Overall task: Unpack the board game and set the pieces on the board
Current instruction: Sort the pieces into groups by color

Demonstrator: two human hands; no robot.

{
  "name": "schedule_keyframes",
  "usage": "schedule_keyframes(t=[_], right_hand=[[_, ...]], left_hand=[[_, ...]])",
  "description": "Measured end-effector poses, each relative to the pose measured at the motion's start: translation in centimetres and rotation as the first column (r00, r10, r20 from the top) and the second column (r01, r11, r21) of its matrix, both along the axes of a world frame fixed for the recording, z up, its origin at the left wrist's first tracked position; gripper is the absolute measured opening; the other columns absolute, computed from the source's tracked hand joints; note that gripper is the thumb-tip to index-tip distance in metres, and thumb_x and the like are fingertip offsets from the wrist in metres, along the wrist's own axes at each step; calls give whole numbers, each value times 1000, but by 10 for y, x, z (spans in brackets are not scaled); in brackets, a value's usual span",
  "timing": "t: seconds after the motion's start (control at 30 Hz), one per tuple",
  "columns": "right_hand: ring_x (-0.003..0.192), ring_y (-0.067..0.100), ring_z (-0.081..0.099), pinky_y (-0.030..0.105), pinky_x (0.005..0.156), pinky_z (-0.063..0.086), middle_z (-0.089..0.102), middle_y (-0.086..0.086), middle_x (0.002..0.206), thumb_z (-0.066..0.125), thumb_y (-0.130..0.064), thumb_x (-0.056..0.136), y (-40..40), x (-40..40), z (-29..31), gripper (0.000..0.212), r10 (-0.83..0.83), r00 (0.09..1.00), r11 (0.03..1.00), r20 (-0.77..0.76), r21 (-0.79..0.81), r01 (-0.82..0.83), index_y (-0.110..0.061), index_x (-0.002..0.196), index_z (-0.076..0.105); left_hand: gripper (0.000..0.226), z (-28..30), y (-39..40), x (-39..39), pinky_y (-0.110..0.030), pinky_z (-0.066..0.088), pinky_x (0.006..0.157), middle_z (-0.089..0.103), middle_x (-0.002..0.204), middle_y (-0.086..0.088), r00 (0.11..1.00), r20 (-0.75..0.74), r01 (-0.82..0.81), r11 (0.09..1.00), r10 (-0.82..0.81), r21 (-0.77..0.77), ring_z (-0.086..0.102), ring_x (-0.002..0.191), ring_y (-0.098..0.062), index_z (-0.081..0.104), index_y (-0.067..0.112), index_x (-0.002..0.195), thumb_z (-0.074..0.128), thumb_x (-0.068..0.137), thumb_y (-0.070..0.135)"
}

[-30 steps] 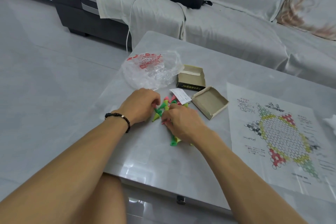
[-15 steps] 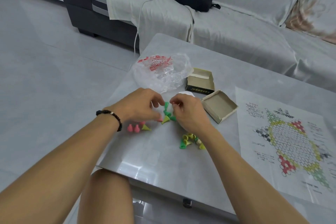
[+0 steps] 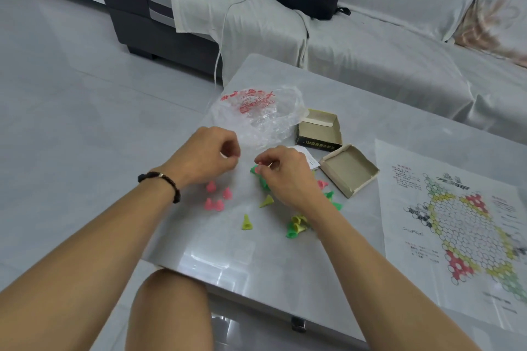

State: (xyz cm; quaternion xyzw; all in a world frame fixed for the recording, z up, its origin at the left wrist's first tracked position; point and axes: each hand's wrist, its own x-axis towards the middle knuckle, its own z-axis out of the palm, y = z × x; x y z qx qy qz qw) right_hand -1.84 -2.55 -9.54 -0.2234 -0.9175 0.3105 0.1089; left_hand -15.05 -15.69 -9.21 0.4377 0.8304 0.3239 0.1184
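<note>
Sorting by colour: left hand (image 3: 208, 157) curled, contents unclear; right hand (image 3: 285, 174) pinching a pink piece (image 3: 258, 169) above scattered cones on the counter (image 3: 370, 111), paper board (image 3: 456, 222) waiting aside.

one head-worn view looks forward and down, close over the table (image 3: 285, 279).

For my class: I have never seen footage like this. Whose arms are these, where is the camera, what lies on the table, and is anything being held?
The camera sits on a person's head, looking down at their own arms. There is no machine. The left hand has a bracelet; its fingers are curled, but what they pinch is too small to tell. The right hand pinches a small pink piece. On the grey table lie pink pieces, yellow and green cones, a plastic bag, two open box halves and the paper game board, with no pieces on it yet.
</note>
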Motion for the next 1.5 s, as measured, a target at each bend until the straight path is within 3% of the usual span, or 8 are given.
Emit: schedule_keyframes(t=[0.17,0.4,0.57,0.83,1.0,1.17,1.33,1.5], right_hand=[[93,15,61,30,86,47,71,-2,101,65,-20,86,-18,-21,-12,20,112,991,992,77,43,-116,-19,104,73],[100,20,57,37,89,47,72,-5,103,62,-22,87,-21,-33,-15,22,144,977,977,158,131,-166,-22,106,73],[100,21,58,38,90,47,72,-2,102,60,-19,86,-21,-26,-13,24,152,972,972,180,152,-180,-22,107,73],[91,21,61,40,86,49,73,-2,90,63,-19,84,-15,-7,-13,18,147,972,974,186,146,-175,-22,97,74],[96,24,60,42,88,47,72,1,93,62,-24,85,-25,-11,-14,18,163,967,966,196,168,-197,-24,99,74],[102,22,58,41,93,45,71,-1,104,58,-16,85,-23,-6,-9,31,163,973,969,164,159,-189,-20,112,70],[89,14,61,33,84,51,70,-3,96,58,-13,84,22,23,4,25,-42,998,989,45,145,35,-19,104,72],[89,19,60,35,78,49,66,-1,94,65,-26,87,53,41,8,17,23,962,974,273,209,-83,-24,101,75]], left_hand=[[17,-5,-18,-15,-35,52,82,67,85,6,997,-66,-57,989,48,-134,60,88,-16,65,21,93,62,81,9],[21,-2,-15,-16,-32,49,72,53,85,2,974,-183,33,885,-132,-464,59,86,-23,70,25,92,56,84,12],[31,0,-18,-12,-26,50,81,66,98,4,995,-59,54,931,-81,-361,60,89,-12,68,25,107,52,84,11],[14,0,-21,17,-31,56,70,71,64,7,969,212,181,944,-124,-277,68,53,-12,62,19,97,67,86,24],[7,-2,-19,14,-29,54,67,70,65,4,991,50,133,945,-123,-298,63,49,-6,65,24,83,62,87,19],[28,-5,-20,6,-27,52,77,67,90,11,995,-8,87,942,-94,-325,61,74,-2,68,26,110,65,83,22],[41,9,-3,10,-25,50,84,65,107,7,997,21,79,973,-76,-219,59,94,-7,64,25,118,61,79,10],[31,7,51,34,-33,49,86,60,112,5,981,-85,159,977,-172,-145,57,97,-11,61,26,119,61,88,27]])
